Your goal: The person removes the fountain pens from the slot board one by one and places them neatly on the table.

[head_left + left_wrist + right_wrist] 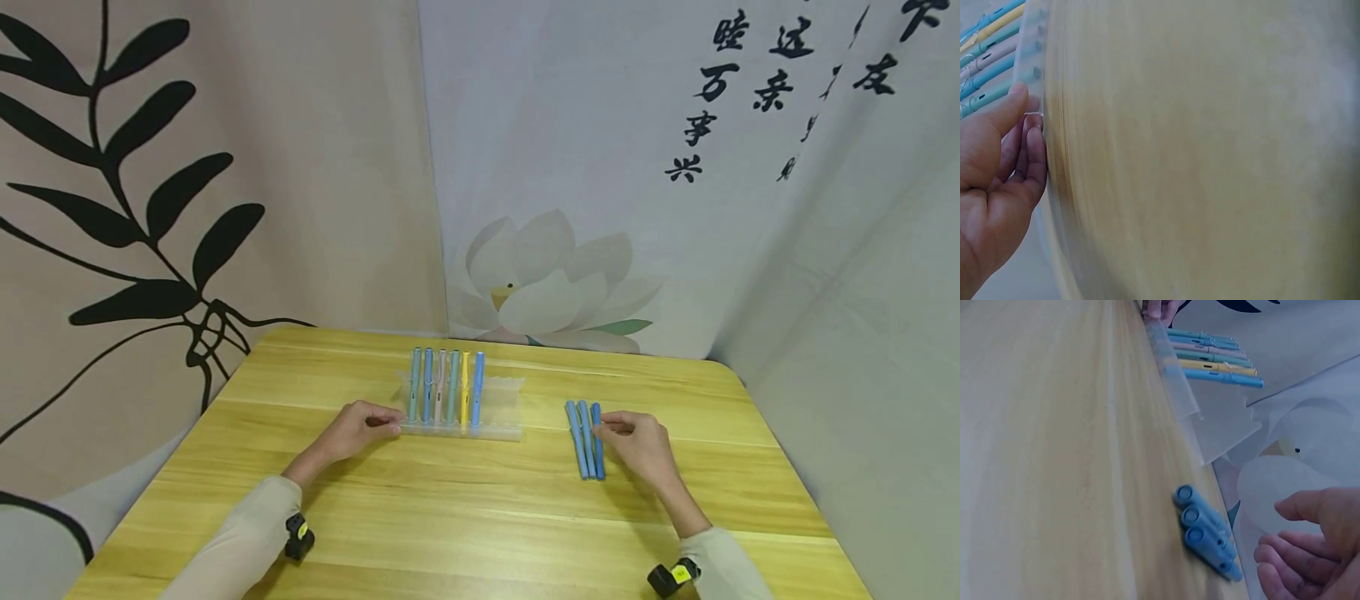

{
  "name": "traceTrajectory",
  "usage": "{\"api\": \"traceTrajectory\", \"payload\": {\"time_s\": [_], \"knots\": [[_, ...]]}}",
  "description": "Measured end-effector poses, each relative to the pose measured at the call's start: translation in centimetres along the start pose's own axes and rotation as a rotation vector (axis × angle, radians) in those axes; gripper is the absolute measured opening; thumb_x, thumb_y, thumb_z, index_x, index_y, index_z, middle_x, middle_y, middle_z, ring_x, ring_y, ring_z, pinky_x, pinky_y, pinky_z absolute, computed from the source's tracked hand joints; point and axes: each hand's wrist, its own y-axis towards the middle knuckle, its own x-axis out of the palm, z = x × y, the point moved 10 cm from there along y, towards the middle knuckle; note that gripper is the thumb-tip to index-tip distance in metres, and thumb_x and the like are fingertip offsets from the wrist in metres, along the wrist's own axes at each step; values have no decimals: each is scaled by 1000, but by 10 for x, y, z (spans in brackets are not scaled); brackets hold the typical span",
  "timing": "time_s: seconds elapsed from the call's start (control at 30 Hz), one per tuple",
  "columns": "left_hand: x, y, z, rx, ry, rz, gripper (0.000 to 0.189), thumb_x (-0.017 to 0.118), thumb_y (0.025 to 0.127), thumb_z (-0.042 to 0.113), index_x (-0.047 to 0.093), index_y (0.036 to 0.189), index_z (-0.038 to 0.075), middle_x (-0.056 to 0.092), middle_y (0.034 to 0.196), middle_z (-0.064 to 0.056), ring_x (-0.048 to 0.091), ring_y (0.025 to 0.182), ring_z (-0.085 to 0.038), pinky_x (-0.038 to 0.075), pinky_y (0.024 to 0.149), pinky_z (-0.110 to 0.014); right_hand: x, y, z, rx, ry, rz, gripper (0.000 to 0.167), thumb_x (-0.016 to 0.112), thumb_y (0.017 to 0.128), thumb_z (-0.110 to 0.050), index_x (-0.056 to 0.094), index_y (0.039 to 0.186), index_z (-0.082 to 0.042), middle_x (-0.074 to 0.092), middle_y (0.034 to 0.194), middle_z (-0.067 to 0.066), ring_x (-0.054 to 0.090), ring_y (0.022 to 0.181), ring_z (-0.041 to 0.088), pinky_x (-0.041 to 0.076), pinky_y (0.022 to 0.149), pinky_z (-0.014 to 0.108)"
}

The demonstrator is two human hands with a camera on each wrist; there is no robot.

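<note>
Near 6 pens lie 3 seemingly touching pens.

The head view looks forward and down; both wrist views, closer in, share the pen rack

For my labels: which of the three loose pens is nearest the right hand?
The rightmost pen in the head view, a deeper blue than the other two pens, which lie to its left, farther from the right hand.
</note>
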Motion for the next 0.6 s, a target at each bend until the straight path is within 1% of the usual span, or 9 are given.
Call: {"api": "traceTrajectory", "payload": {"time_s": [0.13,0.23,0.3,0.47,0.6], "knots": [[0,0,1,7,2,-2,33,69,100,19,72,126,0,73,121,-15,70,106,-27,58,85,-32,5,4,-13,-16,50,-17,35,76,94,-24,75,121,-2,77,105,10,73,96,25,59,80,38],[0,-1,2,13,2,-6,33,68,100,18,71,127,-1,73,121,-15,71,105,-27,58,84,-30,10,6,-23,-33,78,-15,34,77,94,-25,75,120,-3,77,105,10,73,95,25,59,80,37],[0,-1,3,12,5,-7,33,68,100,18,71,127,-1,73,120,-15,71,104,-26,57,83,-29,14,7,-31,-62,100,-16,35,76,94,-26,75,120,-3,77,106,10,73,95,25,59,79,37],[0,-1,2,1,17,-3,33,69,100,20,72,126,0,74,118,-13,71,102,-24,57,82,-27,26,10,-50,-137,163,-22,34,76,94,-29,76,120,-8,77,106,8,73,95,24,60,79,34],[0,0,1,-7,23,1,33,69,100,21,72,126,1,74,118,-13,71,101,-22,56,82,-26,38,13,-62,-170,211,-35,29,78,93,-28,77,118,-12,78,105,4,73,94,20,59,80,31]]}}
